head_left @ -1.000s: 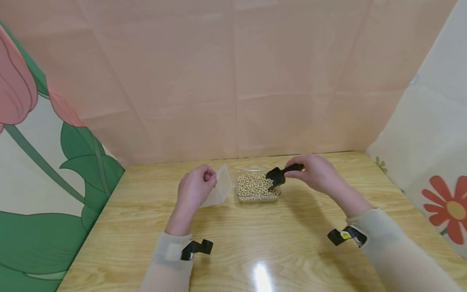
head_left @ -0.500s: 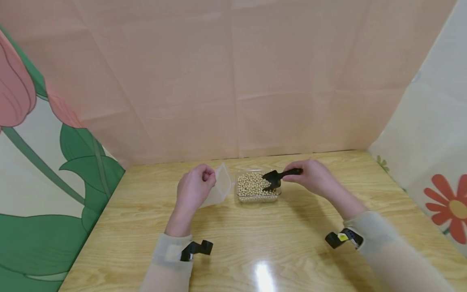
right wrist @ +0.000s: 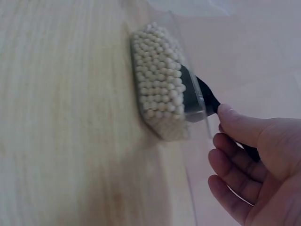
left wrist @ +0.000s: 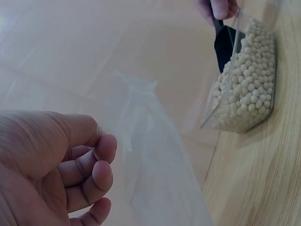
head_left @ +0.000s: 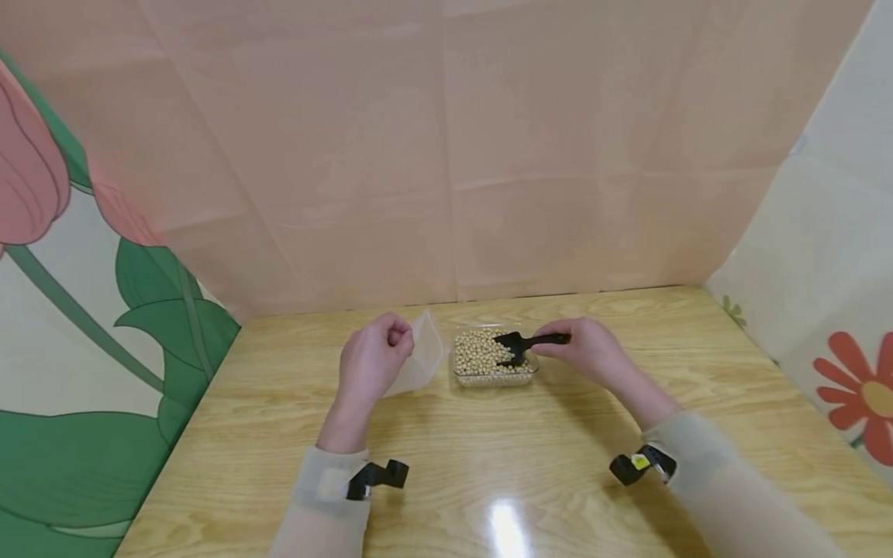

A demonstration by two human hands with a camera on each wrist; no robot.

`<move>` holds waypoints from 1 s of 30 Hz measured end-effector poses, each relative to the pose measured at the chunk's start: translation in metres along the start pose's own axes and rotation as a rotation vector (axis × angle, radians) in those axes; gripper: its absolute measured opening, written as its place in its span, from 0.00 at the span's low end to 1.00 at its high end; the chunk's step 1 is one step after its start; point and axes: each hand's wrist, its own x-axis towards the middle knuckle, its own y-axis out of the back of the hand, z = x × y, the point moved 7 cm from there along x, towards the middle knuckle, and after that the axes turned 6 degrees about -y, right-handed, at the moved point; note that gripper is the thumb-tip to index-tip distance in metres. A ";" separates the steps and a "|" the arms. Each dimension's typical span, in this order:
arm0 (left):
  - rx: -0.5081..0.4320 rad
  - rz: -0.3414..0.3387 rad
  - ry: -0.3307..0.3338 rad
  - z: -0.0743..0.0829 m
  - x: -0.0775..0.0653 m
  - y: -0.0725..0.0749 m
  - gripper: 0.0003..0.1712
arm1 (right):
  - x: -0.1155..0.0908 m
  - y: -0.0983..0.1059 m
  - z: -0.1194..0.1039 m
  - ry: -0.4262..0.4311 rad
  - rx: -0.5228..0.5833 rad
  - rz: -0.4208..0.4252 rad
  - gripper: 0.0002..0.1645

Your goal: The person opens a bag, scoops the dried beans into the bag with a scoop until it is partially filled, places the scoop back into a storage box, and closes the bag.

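Beans (head_left: 477,354), pale & round, are in the clear tub (head_left: 491,380) on the table (head_left: 446,465), btwn your hands. Your R hand (head_left: 586,349) has the black scoop (head_left: 518,343) by its handle: thumb pressed on it, fingers curled under, more a pinch than a full fist. Blade's in the tub's R half, edge sunk in the beans, handle sticking out past the R rim. Your L hand (head_left: 370,356) pinches the clear bag (head_left: 422,360) at its edge btwn thumb & index; other fingers are loosely bent, not on the bag AFAICT. Bag's just L of the tub; can't tell if its base touches the table, & no beans show in it.

Step in hand, I'd say: loading the scoop. Next move prob. calls for pushing the blade a bit deeper, then levelling & lifting w/o spilling over the rim. Bag mouth likely needs spreading wider before any pour, & the L pinch should hold firm, bc thin film could sag under a load.
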 end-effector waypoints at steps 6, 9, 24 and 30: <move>0.004 -0.001 -0.002 0.000 0.001 -0.002 0.03 | -0.001 -0.009 0.010 -0.043 0.053 0.018 0.29; 0.001 -0.011 -0.004 -0.001 0.000 -0.003 0.03 | -0.001 -0.011 0.013 -0.044 0.076 0.026 0.29; -0.001 -0.027 -0.026 -0.001 0.000 -0.009 0.03 | -0.011 -0.005 0.025 -0.099 0.189 0.024 0.28; 0.004 -0.011 -0.026 0.000 -0.001 -0.010 0.03 | -0.014 -0.009 0.033 -0.152 0.289 0.001 0.31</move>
